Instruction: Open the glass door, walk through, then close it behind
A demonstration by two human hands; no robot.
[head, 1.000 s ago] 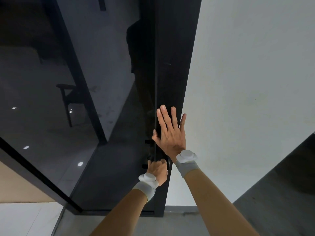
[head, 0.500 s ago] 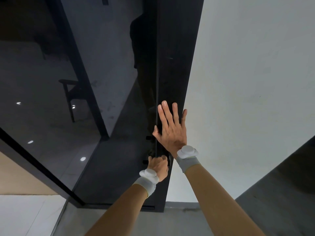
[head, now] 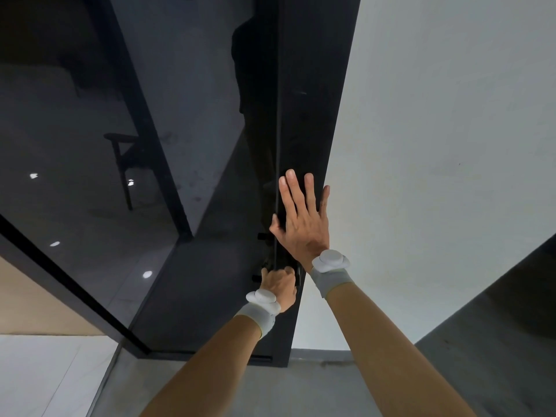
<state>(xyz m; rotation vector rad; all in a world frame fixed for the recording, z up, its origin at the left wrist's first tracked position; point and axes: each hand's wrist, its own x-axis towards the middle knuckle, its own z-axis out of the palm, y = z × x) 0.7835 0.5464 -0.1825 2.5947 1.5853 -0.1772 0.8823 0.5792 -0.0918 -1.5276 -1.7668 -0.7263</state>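
The dark glass door (head: 210,266) fills the left and middle of the head view, its right edge lying against the black door frame (head: 316,100). My left hand (head: 278,287) is closed around the door handle low on that edge; the handle is mostly hidden by my fingers. My right hand (head: 302,218) lies flat, fingers spread, on the black frame just above my left hand. Both wrists wear grey bands with white pucks.
A white wall (head: 436,161) stands to the right of the frame. Grey floor (head: 294,392) lies below. Through the glass I see a dark chair (head: 126,155) and reflected ceiling lights. A second dark glass panel (head: 60,260) angles in from the left.
The view has drifted slightly. My hands keep the same places on the handle and the frame, and the door edge stays against the frame.
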